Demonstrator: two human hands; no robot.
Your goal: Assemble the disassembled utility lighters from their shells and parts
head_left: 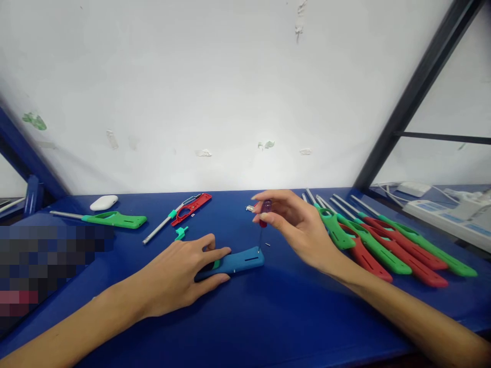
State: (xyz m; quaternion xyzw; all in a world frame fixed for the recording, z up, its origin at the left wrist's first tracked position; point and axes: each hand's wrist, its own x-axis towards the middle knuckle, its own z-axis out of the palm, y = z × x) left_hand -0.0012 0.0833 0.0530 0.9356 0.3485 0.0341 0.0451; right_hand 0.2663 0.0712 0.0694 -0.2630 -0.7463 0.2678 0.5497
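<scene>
A blue lighter handle point(243, 260) lies flat on the blue table, its long slot facing up. My left hand point(187, 268) grips it around the left part, thumb at the near side and fingers at the far side, hiding that end. Above its right end, my right hand point(293, 222) pinches a small screwdriver point(263, 217) with a dark red-purple grip. The thin shaft points down, and its tip meets the handle near the right corner. A tiny metal piece point(267, 244), perhaps a screw, lies just beyond the handle.
Several red and green long-necked lighters point(387, 245) lie at the right. A green lighter point(115, 220) and white earphone case point(104, 203) sit at the left. Behind my left hand are an opened red lighter shell point(194, 208) and a green trigger point(181, 233). A power strip point(448, 220) stands far right.
</scene>
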